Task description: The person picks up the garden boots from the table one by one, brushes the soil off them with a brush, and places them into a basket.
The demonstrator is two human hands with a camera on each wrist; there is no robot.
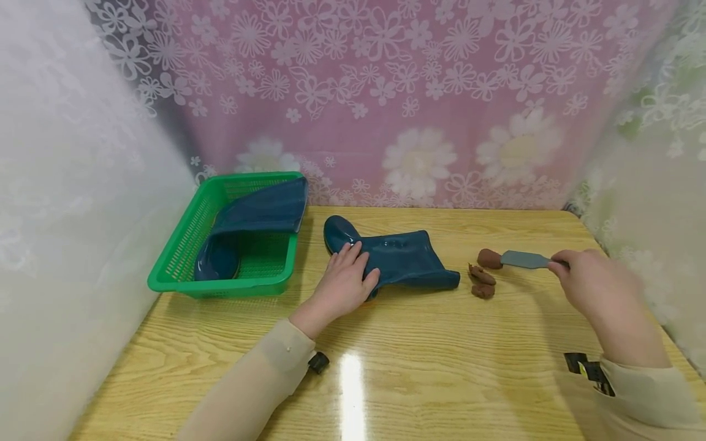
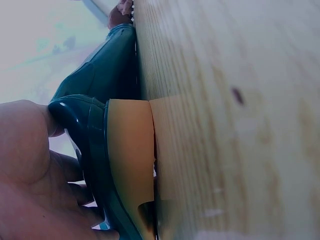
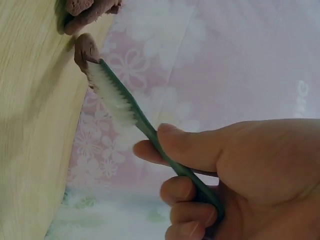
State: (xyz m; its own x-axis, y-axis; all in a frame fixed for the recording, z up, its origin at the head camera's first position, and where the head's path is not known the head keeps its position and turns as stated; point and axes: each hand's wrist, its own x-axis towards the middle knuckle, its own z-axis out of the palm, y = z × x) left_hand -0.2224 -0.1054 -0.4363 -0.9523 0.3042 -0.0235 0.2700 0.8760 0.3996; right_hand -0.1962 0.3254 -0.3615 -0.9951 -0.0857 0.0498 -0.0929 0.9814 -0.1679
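Observation:
A dark teal rubber boot (image 1: 399, 257) lies on its side on the wooden table, its shaft pointing right. My left hand (image 1: 344, 278) rests across the boot's foot and ankle with fingers laid out and thumb apart. In the left wrist view the boot's orange sole (image 2: 131, 150) shows beside the palm. My right hand (image 1: 595, 285) grips the thin handle of a grey-green brush (image 1: 524, 260), flat back upward. White bristles (image 3: 112, 95) show in the right wrist view. A brown clay-like lump (image 1: 489, 258) is at the brush's tip, right of the boot shaft.
More brown lumps (image 1: 482, 282) lie on the table (image 1: 419, 355) between boot and brush. A green plastic basket (image 1: 220, 286) at the left holds another dark blue boot (image 1: 261, 207), its shaft over the rim. A pink flowered curtain (image 1: 386, 110) hangs behind.

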